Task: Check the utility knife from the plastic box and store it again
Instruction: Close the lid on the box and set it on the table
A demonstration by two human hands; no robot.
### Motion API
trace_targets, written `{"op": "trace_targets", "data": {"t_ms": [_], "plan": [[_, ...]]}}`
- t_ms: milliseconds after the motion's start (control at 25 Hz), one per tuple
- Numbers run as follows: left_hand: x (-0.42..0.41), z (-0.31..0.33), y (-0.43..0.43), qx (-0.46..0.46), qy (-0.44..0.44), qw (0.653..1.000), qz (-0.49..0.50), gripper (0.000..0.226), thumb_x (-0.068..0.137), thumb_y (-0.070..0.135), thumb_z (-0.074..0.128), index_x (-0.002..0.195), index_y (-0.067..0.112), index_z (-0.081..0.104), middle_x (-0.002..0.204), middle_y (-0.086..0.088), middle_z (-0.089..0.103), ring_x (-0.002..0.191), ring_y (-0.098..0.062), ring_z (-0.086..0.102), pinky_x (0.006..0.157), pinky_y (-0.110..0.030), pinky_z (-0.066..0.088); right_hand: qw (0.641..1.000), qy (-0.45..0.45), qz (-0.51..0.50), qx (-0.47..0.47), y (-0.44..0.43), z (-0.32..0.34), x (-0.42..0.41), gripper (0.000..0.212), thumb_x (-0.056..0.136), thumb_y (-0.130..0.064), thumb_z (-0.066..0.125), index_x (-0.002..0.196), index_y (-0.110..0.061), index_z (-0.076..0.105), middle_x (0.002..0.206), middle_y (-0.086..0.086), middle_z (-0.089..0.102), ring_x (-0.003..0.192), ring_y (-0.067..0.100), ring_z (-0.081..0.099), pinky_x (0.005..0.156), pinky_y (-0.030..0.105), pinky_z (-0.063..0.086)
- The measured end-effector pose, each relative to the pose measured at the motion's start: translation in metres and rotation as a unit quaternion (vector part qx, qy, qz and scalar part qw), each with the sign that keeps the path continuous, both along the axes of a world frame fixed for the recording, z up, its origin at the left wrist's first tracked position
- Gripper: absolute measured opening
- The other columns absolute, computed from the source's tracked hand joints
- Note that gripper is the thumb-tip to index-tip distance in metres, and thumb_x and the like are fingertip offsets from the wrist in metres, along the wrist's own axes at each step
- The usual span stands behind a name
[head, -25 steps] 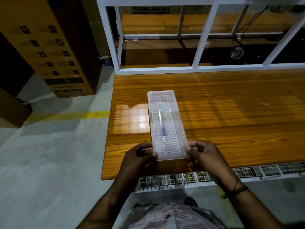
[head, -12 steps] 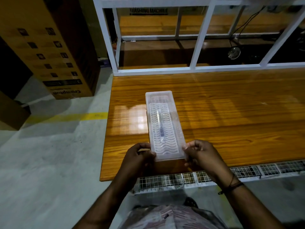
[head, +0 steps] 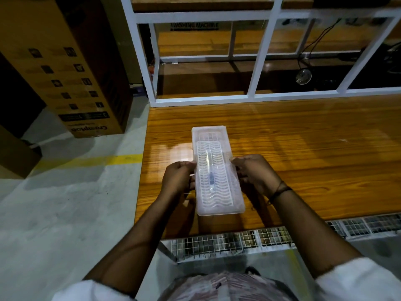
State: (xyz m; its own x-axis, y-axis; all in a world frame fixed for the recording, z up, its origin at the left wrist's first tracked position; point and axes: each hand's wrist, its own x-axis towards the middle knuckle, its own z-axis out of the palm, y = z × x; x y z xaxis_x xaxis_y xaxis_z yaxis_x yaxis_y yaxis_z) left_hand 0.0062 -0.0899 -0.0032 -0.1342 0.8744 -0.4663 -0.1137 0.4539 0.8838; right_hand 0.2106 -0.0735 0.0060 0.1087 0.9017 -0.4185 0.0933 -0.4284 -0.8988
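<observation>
A long translucent plastic box [head: 217,205] with a ribbed lid lies lengthwise on the wooden table [head: 303,153], near its left front corner. Through the lid a slim utility knife [head: 210,172] shows as a pale shape with a dark blue patch. My left hand [head: 179,178] grips the box's left long side at mid-length. My right hand [head: 253,173] grips the right long side opposite it. Fingertips of both hands press on the lid's edges.
A white metal frame [head: 260,61] rises along the table's far edge. A tall cardboard carton [head: 65,68] stands on the concrete floor at left, by a yellow floor line [head: 91,161]. A wire mesh shelf [head: 238,240] runs under the table's front edge.
Both hands have slid forward from the box's near corners to the middle of its long sides. The box has stayed in the same spot on the table.
</observation>
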Motion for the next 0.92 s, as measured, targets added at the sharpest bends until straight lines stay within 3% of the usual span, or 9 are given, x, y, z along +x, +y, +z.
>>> {"op": "trace_targets", "data": {"t_ms": [200,360,520,640,720,800,920], "plan": [[0.008,-0.009,0.025,0.009,-0.013,0.999,0.036,0.019,0.098,0.014,0.068,0.101,-0.004,0.074,0.094,-0.023,0.079,0.049,-0.016,0.071,0.043,-0.023,0.050,1.000,-0.004,-0.030,0.006,0.029,-0.009,-0.003,0.018,0.090,-0.018,0.073,0.088,-0.001,0.068,0.104,0.030,0.074,0.079,0.033,0.072,0.066,0.039,0.053],[0.009,-0.011,0.029,0.007,-0.016,0.999,0.027,0.018,0.099,0.010,0.066,0.104,-0.006,0.073,0.078,-0.016,0.071,0.038,-0.010,0.063,0.038,-0.020,0.046,0.999,0.014,-0.035,-0.010,0.035,-0.022,0.001,0.033,0.089,-0.018,0.074,0.099,0.013,0.070,0.107,0.032,0.073,0.092,0.046,0.074,0.077,0.054,0.059],[0.009,-0.014,0.037,-0.019,-0.027,0.999,0.033,0.015,0.096,0.009,0.064,0.095,-0.004,0.072,0.072,-0.013,0.069,0.039,-0.015,0.058,0.040,-0.021,0.042,0.998,0.039,-0.026,-0.031,0.039,-0.016,0.005,0.017,0.091,-0.014,0.072,0.093,0.003,0.072,0.090,0.025,0.072,0.073,0.033,0.067,0.058,0.034,0.054],[0.009,-0.014,0.048,-0.034,-0.038,0.998,0.030,0.021,0.095,0.021,0.065,0.098,0.003,0.074,0.082,-0.012,0.078,0.056,-0.023,0.066,0.055,-0.030,0.051,0.998,0.041,-0.020,-0.043,0.044,-0.010,0.007,0.012,0.093,-0.010,0.069,0.094,0.001,0.072,0.073,0.009,0.072,0.051,0.018,0.067,0.042,0.024,0.049],[0.009,-0.011,0.065,-0.028,-0.018,0.999,0.036,0.030,0.092,0.038,0.070,0.098,0.010,0.077,0.091,-0.010,0.081,0.079,-0.031,0.076,0.076,-0.044,0.061,0.998,0.048,-0.029,-0.033,0.058,-0.006,0.002,0.014,0.094,-0.013,0.067,0.095,0.000,0.072,0.071,0.006,0.068,0.046,0.015,0.063,0.041,0.024,0.047],[0.012,-0.004,0.086,-0.022,0.009,0.999,0.041,0.038,0.091,0.045,0.072,0.102,0.009,0.076,0.096,-0.012,0.081,0.088,-0.037,0.077,0.085,-0.054,0.064,0.997,0.058,-0.042,-0.015,0.082,-0.005,-0.005,0.014,0.094,-0.016,0.066,0.094,-0.003,0.072,0.077,0.007,0.069,0.056,0.019,0.065,0.047,0.024,0.050],[0.017,0.008,0.115,-0.009,0.074,0.996,0.055,0.044,0.096,0.044,0.069,0.114,0.004,0.072,0.111,-0.018,0.077,0.097,-0.039,0.075,0.079,-0.044,0.062,0.997,0.049,-0.067,-0.005,0.124,-0.006,-0.013,0.016,0.086,-0.024,0.074,0.085,-0.007,0.073,0.096,0.012,0.076,0.078,0.027,0.072,0.065,0.034,0.058]]}}
